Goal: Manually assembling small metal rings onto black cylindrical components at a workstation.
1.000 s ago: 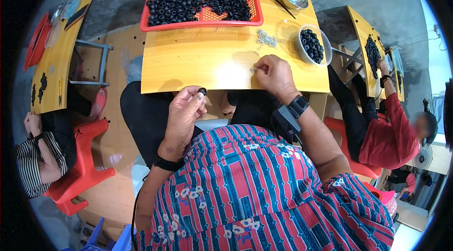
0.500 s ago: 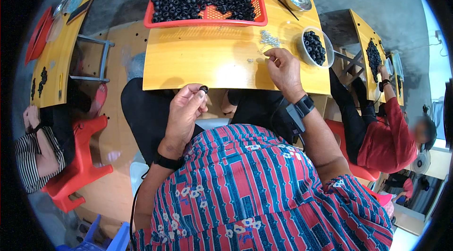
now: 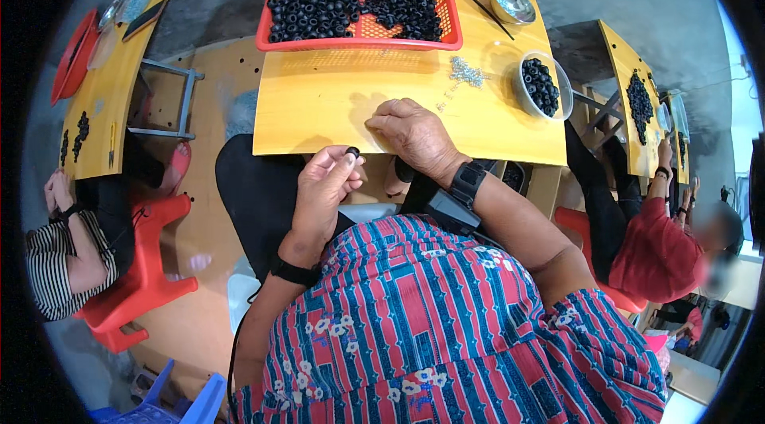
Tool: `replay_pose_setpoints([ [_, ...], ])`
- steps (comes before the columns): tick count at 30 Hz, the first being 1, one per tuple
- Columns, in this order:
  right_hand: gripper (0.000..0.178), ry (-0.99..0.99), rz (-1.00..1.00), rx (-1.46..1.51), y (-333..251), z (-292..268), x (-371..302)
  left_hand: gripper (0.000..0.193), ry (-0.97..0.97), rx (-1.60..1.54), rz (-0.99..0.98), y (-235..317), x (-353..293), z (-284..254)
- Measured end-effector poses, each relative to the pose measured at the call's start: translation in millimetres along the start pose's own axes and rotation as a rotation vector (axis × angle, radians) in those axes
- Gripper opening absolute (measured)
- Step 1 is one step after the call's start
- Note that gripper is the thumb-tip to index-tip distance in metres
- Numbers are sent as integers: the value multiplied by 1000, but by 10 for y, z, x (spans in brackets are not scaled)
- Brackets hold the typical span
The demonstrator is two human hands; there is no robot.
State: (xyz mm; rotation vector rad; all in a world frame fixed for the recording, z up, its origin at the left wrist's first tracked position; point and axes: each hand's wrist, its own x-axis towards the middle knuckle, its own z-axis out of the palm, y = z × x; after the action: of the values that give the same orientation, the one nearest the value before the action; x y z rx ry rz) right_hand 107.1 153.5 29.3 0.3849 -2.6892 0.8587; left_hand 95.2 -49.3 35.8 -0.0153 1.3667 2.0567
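Pinching a small black ring (image 3: 353, 151) between thumb and fingers, the left hand (image 3: 323, 186) is nearly closed, on the near side of the red basket (image 3: 358, 46). The right hand (image 3: 418, 137), also nearer than the basket, curls over the yellow table (image 3: 307, 117), fingertips drawn together; whether they grip anything, I cannot tell. Silvery pieces (image 3: 466, 72) lie scattered just off the basket's near right corner. Right of the basket are a tub (image 3: 565, 93) of black pieces (image 3: 540, 88), a dark rod (image 3: 483, 9) and a metal bowl (image 3: 498, 11).
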Motion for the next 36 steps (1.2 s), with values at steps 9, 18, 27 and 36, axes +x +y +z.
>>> replay_pose_setpoints([
  [9,8,30,113,7,23,-13,-48,15,-67,-17,0,-3,-17,1],
  [18,7,29,350,772,-258,-214,-8,17,-149,13,78,36,-47,17],
  [27,7,-182,377,1110,-443,-305,-47,19,-144,71,110,23,-117,43],
  [36,10,-229,397,1088,-498,-322,-33,16,-162,115,169,36,-172,63],
])
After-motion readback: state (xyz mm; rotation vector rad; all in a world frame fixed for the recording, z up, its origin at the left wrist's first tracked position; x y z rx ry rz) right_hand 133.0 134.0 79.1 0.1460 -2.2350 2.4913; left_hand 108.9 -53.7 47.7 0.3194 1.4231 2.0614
